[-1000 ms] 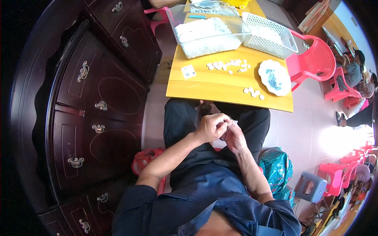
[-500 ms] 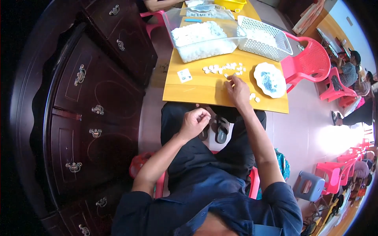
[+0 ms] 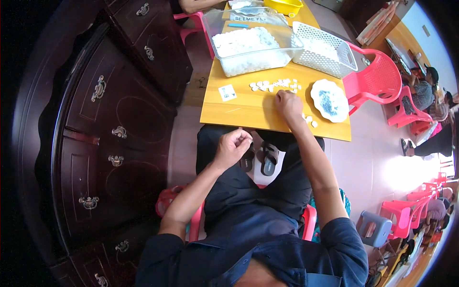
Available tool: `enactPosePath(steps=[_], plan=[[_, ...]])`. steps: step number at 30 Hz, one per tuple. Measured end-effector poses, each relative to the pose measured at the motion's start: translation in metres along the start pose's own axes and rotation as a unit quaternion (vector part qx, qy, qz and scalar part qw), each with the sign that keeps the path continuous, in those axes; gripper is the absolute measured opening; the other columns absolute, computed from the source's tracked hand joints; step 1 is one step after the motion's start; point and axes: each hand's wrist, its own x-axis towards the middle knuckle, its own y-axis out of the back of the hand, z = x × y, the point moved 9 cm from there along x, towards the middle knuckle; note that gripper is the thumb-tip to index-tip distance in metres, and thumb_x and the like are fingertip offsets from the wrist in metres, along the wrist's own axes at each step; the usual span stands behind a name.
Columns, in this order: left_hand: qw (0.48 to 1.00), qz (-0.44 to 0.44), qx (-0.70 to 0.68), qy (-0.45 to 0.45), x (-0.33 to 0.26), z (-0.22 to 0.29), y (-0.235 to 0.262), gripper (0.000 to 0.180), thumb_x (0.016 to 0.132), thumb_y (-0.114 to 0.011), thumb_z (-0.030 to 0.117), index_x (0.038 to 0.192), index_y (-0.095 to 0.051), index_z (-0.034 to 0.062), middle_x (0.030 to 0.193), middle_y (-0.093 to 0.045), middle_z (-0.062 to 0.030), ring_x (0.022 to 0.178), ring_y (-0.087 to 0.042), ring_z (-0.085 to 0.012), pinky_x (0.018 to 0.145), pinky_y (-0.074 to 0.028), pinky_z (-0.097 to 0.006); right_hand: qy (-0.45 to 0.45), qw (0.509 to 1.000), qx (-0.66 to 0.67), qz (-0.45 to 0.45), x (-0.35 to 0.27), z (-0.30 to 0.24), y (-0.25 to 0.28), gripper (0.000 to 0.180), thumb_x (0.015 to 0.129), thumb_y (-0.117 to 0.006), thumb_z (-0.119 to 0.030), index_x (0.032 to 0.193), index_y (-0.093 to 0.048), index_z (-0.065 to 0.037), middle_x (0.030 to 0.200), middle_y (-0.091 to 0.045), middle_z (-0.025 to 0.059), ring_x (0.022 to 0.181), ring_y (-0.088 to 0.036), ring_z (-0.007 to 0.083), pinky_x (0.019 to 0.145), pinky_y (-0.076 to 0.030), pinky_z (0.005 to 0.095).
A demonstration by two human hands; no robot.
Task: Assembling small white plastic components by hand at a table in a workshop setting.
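1. I am using two bare hands: my left hand (image 3: 231, 149) is hovering over my lap, short of the worktop (image 3: 239, 115), and my right hand (image 3: 289, 106) is reaching over it.
2. My left fingers are curling in narrow toward the thumb; I cannot tell whether they are gripping a piece. My right fingers are bending down at the loose white pieces (image 3: 262, 88), their tips hiding from me, so I cannot tell how wide they are standing or what they are holding.
3. Those pieces are lying in one scatter beyond my right hand, too closely overlapping for an exact count; at least three more pieces (image 3: 314, 124) are sitting beside my right wrist, near the close edge.
4. One clear plastic tub (image 3: 282, 55), one white perforated basket (image 3: 321, 65), one scalloped white plate (image 3: 345, 103) and one squarish white card (image 3: 227, 93) are sharing the smooth, wood-toned worktop. The tub is carrying a heap of white pieces; the plate is showing a blue patch.
5. The loose pieces are looking small and roundish, too small for me to read a direction from any one. Their scatter is stretching left to right, its long axis running roughly along the near edge.
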Motion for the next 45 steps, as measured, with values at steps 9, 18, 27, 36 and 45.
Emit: enactPosePath(steps=[9, 18, 27, 36, 45], plan=[[0.998, 0.002, -0.06, 0.002, 0.016, 0.012, -0.025, 0.005, 0.096, -0.061, 0.004, 0.096, -0.065, -0.0004, 0.074, -0.058, 0.0051, 0.061, -0.05, -0.001, 0.055, -0.04, -0.018, -0.227, 0.664, 0.699, -0.141, -0.128, -0.016, -0.008, 0.012, 0.096, -0.063, -0.016, 0.093, -0.068, -0.005, 0.078, -0.069, 0.0008, 0.058, -0.056, 0.0049, 0.054, -0.045, 0.0194], [0.999, -0.051, 0.0, 0.012, -0.002, 0.003, -0.081, 0.002, 0.092, -0.063, -0.001, 0.09, -0.064, -0.001, 0.075, -0.064, 0.002, 0.066, -0.057, -0.0018, 0.057, -0.045, -0.019, -0.221, 0.647, 0.723, -0.099, -0.195, -0.005, -0.005, 0.01, 0.097, -0.063, -0.012, 0.09, -0.067, -0.005, 0.078, -0.067, -0.0006, 0.062, -0.056, 0.0037, 0.057, -0.045, 0.0189], [0.996, -0.072, -0.037, 0.046, 0.001, 0.003, -0.097, 0.006, 0.094, -0.061, 0.001, 0.093, -0.065, -0.0015, 0.078, -0.068, -0.0027, 0.069, -0.063, -0.0058, 0.062, -0.051, -0.022, -0.207, 0.596, 0.771, -0.085, -0.205, 0.003, -0.009, 0.005, 0.097, -0.063, -0.008, 0.099, -0.064, -0.004, 0.083, -0.068, 0.0002, 0.065, -0.059, 0.0041, 0.061, -0.048, 0.0177], [0.984, -0.052, -0.107, 0.13, -0.002, -0.005, -0.093, 0.01, 0.097, -0.062, 0.009, 0.096, -0.067, 0.0006, 0.078, -0.064, 0.001, 0.061, -0.053, -0.0031, 0.056, -0.044, -0.019, -0.218, 0.563, 0.796, -0.051, -0.21, 0.001, -0.005, 0.007, 0.095, -0.063, -0.003, 0.102, -0.061, -0.004, 0.085, -0.069, 0.0028, 0.068, -0.06, 0.0061, 0.063, -0.05, 0.0197], [0.986, -0.078, -0.082, 0.124, 0.0, -0.005, -0.099, 0.011, 0.097, -0.065, 0.013, 0.098, -0.068, 0.0027, 0.079, -0.065, 0.0017, 0.065, -0.053, -0.003, 0.059, -0.044, -0.019, -0.201, 0.574, 0.793, -0.039, -0.205, 0.004, -0.006, 0.009, 0.097, -0.064, -0.009, 0.102, -0.059, -0.004, 0.086, -0.07, 0.0025, 0.07, -0.061, 0.0045, 0.063, -0.049, 0.0182]])
